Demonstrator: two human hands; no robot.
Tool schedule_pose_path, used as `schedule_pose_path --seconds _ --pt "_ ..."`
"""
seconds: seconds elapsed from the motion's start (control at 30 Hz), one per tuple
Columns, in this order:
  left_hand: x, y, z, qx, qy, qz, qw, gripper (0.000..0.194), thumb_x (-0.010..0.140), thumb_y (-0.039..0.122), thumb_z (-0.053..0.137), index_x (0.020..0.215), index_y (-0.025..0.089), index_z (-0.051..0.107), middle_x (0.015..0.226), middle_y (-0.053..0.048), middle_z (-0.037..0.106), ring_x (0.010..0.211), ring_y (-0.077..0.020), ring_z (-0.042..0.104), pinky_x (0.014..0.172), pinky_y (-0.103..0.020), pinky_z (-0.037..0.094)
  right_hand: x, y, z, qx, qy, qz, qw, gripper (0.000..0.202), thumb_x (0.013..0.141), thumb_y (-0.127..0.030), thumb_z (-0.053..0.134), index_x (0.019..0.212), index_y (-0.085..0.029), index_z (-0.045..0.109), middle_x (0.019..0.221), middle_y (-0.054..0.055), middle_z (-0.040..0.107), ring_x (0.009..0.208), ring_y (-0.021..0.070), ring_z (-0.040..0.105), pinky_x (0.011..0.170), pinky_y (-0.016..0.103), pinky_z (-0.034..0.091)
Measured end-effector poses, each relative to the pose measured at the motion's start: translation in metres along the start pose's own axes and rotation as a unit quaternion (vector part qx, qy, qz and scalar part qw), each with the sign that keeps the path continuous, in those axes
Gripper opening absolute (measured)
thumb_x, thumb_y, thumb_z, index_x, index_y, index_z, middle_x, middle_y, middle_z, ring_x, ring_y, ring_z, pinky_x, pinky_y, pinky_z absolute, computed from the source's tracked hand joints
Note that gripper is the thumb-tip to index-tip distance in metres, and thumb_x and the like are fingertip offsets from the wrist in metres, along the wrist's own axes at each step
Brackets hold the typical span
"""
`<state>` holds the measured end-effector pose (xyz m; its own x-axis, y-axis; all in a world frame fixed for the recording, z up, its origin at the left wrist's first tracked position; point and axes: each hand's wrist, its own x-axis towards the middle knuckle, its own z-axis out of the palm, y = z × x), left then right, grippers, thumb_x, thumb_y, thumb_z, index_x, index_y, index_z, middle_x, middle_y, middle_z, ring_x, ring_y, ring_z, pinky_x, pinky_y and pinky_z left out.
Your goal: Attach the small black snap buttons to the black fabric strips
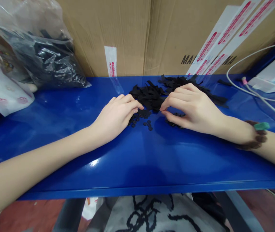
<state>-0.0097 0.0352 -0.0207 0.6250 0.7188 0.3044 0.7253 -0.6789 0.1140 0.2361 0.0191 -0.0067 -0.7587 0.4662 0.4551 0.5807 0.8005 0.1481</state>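
Observation:
My left hand (119, 114) rests at the left of a pile of black strips (148, 95), its fingers curled and close together. Small round black pieces (148, 125) lie on the blue tabletop (132, 161) by its fingertips. Whatever those fingers hold, if anything, is hidden. My right hand (194, 108) reaches in from the other side, thumb and forefinger pinched at the pile's front edge against the end of a black strip (156, 111). More small black pieces (176, 120) are partly covered beneath this hand. A brown beaded band (254, 138) with a green part circles the right wrist.
A large cardboard box (127, 32) stands along the back edge. At left, a clear plastic bag (52, 58) full of black pieces leans beside a white patterned bag (4, 87). White cables (250, 90) and a white device (272, 77) sit at right.

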Motion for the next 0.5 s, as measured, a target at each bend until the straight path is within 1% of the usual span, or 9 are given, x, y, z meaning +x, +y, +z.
schedule_pose_path --seconds 0.17,0.37,0.5 --pt "-0.0006 0.0014 0.0009 -0.028 0.016 -0.021 0.999 0.026 0.097 0.018 0.035 0.103 0.016 0.06 0.101 -0.006 0.059 0.094 -0.0203 0.054 0.085 -0.037 0.043 -0.0007 -0.0004 0.0002 -0.013 0.001 -0.011 1.0 0.012 0.095 -0.022 0.047 0.094 -0.019 0.059 0.089 0.004 0.068 0.082 0.017 0.058 0.085 0.036 0.04" --pt "-0.0015 0.0037 -0.0002 -0.036 0.023 -0.021 0.999 0.029 0.096 0.017 0.032 0.107 0.016 0.058 0.104 -0.007 0.057 0.1 -0.0203 0.056 0.092 -0.038 0.045 -0.0016 -0.0001 0.0047 -0.02 -0.015 -0.039 0.999 0.012 0.095 -0.023 0.047 0.095 -0.02 0.058 0.091 0.002 0.068 0.085 0.0177 0.057 0.086 0.036 0.04" --pt "-0.0011 0.0032 -0.0007 -0.049 0.037 -0.026 0.998 0.026 0.095 0.016 0.033 0.104 0.016 0.057 0.102 -0.006 0.056 0.096 -0.0189 0.055 0.089 -0.036 0.045 -0.0023 -0.0005 0.0057 -0.019 -0.015 -0.047 0.999 0.012 0.096 -0.023 0.046 0.096 -0.02 0.058 0.094 0.002 0.068 0.087 0.0169 0.057 0.087 0.036 0.039"
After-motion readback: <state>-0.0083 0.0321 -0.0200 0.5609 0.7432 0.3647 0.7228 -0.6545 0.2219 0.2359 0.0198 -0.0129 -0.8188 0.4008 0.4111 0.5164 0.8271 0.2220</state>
